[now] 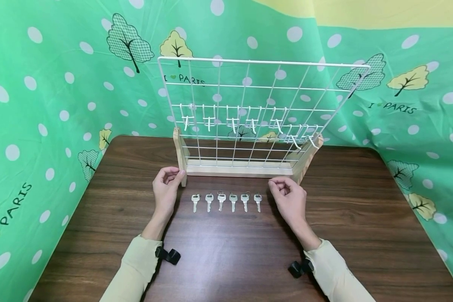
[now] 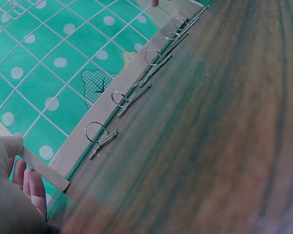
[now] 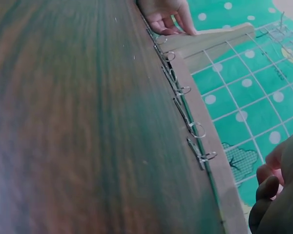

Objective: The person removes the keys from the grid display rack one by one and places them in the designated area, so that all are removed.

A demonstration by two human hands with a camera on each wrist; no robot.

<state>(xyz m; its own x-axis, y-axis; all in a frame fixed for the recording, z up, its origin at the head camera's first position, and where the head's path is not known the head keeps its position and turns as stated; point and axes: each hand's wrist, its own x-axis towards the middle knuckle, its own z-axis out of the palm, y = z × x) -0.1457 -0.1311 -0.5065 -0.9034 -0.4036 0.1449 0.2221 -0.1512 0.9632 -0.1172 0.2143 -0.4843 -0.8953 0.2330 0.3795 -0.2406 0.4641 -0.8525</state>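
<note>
A white wire grid rack (image 1: 264, 63) stands upright in a wooden base (image 1: 239, 169). My left hand (image 1: 167, 188) pinches the front of its left wooden side piece (image 1: 181, 153), thumb in front and fingers curled behind, as the left wrist view (image 2: 14, 180) shows. Close to the right side piece (image 1: 307, 159), my right hand (image 1: 290, 199) has loosely bent fingers and nothing visible between them. Several silver keys (image 1: 221, 202) lie in a row on the table between my hands, bows towards the rack. Small rings (image 2: 94, 131) on them stand up in the wrist views.
Several white hooks (image 1: 234, 125) hang across the grid's middle, with the rightmost ones lower. Everything stands on a dark wooden table (image 1: 226, 260). Behind it and at the sides hangs a green dotted cloth (image 1: 71, 75). Each wrist wears a black camera (image 1: 169, 255).
</note>
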